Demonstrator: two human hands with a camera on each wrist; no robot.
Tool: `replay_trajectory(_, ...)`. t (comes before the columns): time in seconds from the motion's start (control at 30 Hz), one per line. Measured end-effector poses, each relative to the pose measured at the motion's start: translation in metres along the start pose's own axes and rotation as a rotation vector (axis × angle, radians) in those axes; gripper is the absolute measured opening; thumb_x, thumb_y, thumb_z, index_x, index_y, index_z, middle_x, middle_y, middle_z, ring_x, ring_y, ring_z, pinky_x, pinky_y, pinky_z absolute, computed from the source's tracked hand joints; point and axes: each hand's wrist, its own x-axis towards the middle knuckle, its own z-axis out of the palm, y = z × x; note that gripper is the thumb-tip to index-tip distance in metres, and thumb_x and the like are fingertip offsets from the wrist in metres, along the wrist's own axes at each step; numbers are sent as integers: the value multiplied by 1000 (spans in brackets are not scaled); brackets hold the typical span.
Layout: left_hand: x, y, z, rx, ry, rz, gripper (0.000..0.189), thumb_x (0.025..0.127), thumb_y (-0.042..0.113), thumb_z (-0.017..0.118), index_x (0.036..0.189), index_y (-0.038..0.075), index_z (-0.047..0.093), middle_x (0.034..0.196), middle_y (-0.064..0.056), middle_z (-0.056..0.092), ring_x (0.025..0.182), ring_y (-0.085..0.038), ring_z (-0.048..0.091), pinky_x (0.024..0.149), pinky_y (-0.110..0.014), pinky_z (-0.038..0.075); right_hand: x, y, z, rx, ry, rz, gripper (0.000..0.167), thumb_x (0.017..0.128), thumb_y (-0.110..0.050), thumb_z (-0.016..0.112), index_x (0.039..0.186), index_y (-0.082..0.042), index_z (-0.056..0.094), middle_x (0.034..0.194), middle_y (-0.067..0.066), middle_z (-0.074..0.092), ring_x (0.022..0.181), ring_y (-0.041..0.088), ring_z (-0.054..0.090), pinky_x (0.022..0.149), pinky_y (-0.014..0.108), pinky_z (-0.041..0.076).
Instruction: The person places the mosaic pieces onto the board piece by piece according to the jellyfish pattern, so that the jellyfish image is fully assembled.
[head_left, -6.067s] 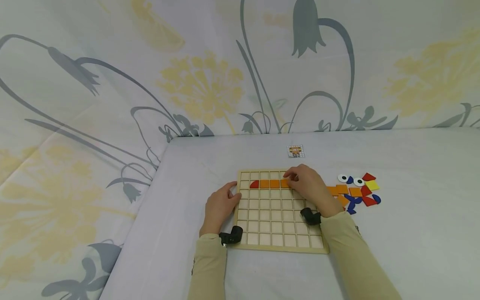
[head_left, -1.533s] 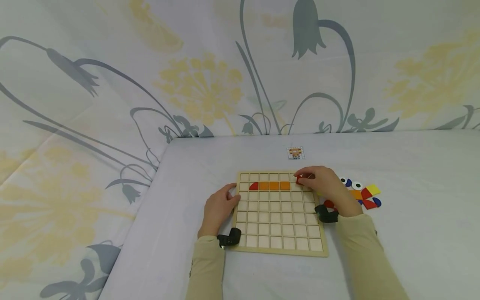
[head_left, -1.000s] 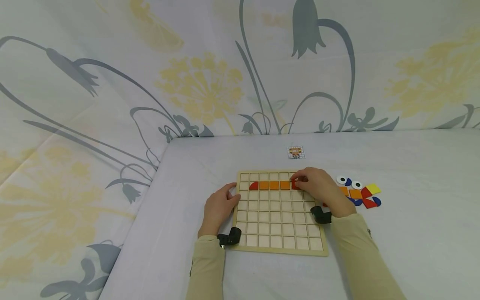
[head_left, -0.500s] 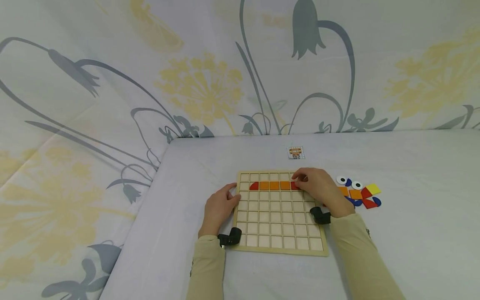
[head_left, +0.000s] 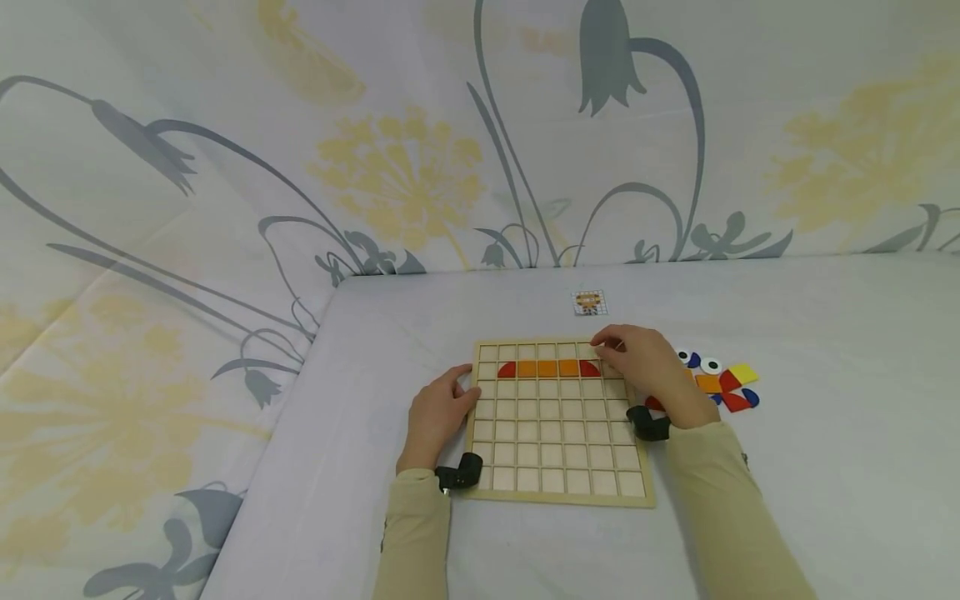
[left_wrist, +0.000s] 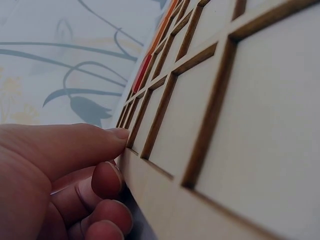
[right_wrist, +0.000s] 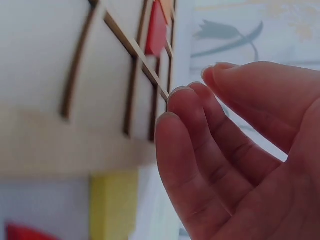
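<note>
A wooden grid board [head_left: 558, 497] lies on the table. In its second row sit a red quarter-round tile [head_left: 507, 369], several orange square tiles [head_left: 547, 368] and another red quarter-round tile [head_left: 589, 368] at the right end. My left hand [head_left: 437, 417] holds the board's left edge; in the left wrist view the thumb [left_wrist: 75, 145] lies on the rim with the other fingers curled against the side. My right hand [head_left: 648, 367] hovers over the upper right corner, just right of the red tile. Its fingers [right_wrist: 187, 140] are loosely bent and hold nothing.
Right of the board lie loose tiles: orange [head_left: 708, 383], yellow [head_left: 744, 372], red [head_left: 736, 402], blue and white eye discs [head_left: 711, 366], partly hidden by the right hand. A small pattern card [head_left: 589, 302] lies behind the board. A patterned cloth [head_left: 420, 167] hangs at the back.
My right hand brought a red quarter-round tile to the row's right end, let go of it and moved slightly up and right. The left hand stays at the board's edge.
</note>
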Motion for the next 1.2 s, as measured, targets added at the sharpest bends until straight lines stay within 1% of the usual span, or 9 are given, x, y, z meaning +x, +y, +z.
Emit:
replay_trajectory(0.1,0,0,0,-3,-1,-2,41,85,31,58,123,16,55,63,7,51,51,-10,44,50,-26,35,-3,3,-9,-1,12,36,24,91,-22,50,108,-10,62,94,9,62,82,22,55,71,38,44)
replay_trajectory(0.27,0,1,1,-30,-13,-12,41,85,31,58,123,17,55,64,7,52,52,-10,45,52,-26,36,-11,6,-23,15,16,91,28,93,-28,46,111,-10,59,97,10,61,81,21,55,70,37,45)
replay_trajectory(0.33,1,1,2,-35,-17,-17,42,85,31,58,123,17,55,64,7,52,53,-10,46,53,-26,37,-15,9,-29,22,14,90,29,93,-28,46,112,-10,58,97,11,61,80,21,56,68,36,46)
replay_trajectory(0.5,1,0,2,-27,-14,-19,41,85,31,58,123,18,55,64,7,52,52,-10,46,52,-26,37,-26,20,-39,15,7,82,30,92,-28,48,112,-8,59,94,11,62,80,21,57,69,37,45)
replay_trajectory(0.67,1,-2,0,-31,-15,-13,41,85,31,58,123,17,55,64,7,53,52,-10,46,51,-26,37,-43,39,-48,-47,27,112,28,90,-25,52,110,-7,60,96,12,59,83,25,54,70,40,43)
replay_trajectory(0.87,1,-2,0,-42,-7,-19,40,84,31,57,123,19,55,65,8,53,52,-9,47,52,-26,37,-63,68,-62,-103,36,197,30,88,-21,54,112,-4,57,99,19,52,86,33,48,63,38,47)
replay_trajectory(0.97,2,-2,0,-46,-15,-19,40,85,31,57,123,19,55,65,8,54,51,-9,48,53,-26,37,-70,80,-71,-111,39,239,32,88,-22,53,114,-3,55,102,22,49,89,36,46,65,43,45)
replay_trajectory(1.07,2,-2,1,-40,-14,-25,40,85,31,57,123,19,55,65,8,54,51,-9,48,52,-26,37,-74,89,-76,-92,6,281,36,88,-24,52,118,-3,53,107,24,46,92,40,43,67,46,44)
replay_trajectory(1.2,2,-1,2,-30,-11,-29,40,85,32,57,123,20,55,66,8,53,51,-9,47,52,-26,37,-78,102,-77,-75,-46,329,40,87,-23,53,121,-2,49,109,26,43,92,41,42,68,47,42)
